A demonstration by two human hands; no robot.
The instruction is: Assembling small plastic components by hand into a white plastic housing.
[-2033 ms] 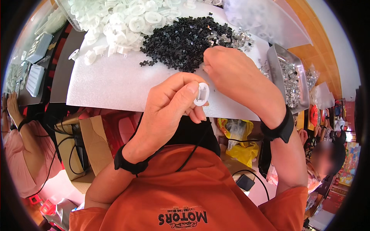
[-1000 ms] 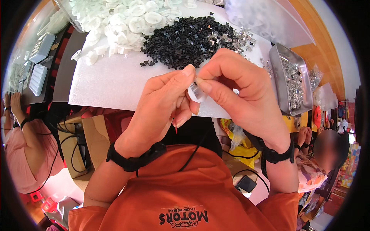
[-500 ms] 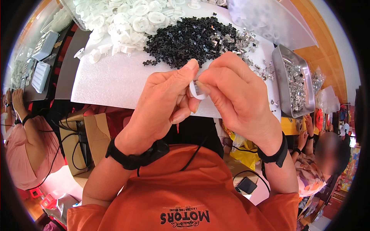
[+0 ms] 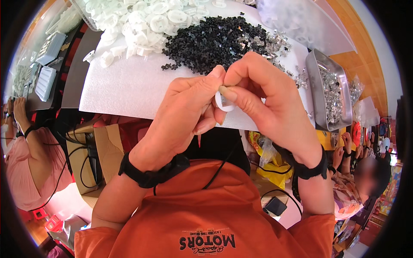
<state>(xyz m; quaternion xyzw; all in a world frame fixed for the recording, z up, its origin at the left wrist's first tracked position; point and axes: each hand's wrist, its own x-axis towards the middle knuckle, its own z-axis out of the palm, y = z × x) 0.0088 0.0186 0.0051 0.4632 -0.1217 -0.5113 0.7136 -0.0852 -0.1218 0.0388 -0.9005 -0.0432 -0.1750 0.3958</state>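
Note:
A small round white plastic part (image 4: 224, 104) is pinched in my left hand (image 4: 183, 109), between thumb and fingers. My right hand (image 4: 269, 101) has its thumb and forefinger pressed together at the upper edge of that part; what the fingertips hold there, if anything, is hidden. Just beyond my hands lies a heap of small black pieces (image 4: 211, 41). Several small shiny metal clips (image 4: 277, 43) are scattered along its right side. To the left of the black heap is a large pile of similar white plastic parts (image 4: 148, 23).
A metal tray (image 4: 316, 86) of small metal clips stands right of the white foam-topped work surface (image 4: 116, 92). Pale blue trays (image 4: 45, 81) lie on a dark table at the left. An open cardboard box (image 4: 107, 155) is below the front edge. Other people sit at both sides.
My right thumb and fingers have shifted over the white part's upper edge, and the right wrist has turned slightly. The left hand keeps hold of the part, moving a little right.

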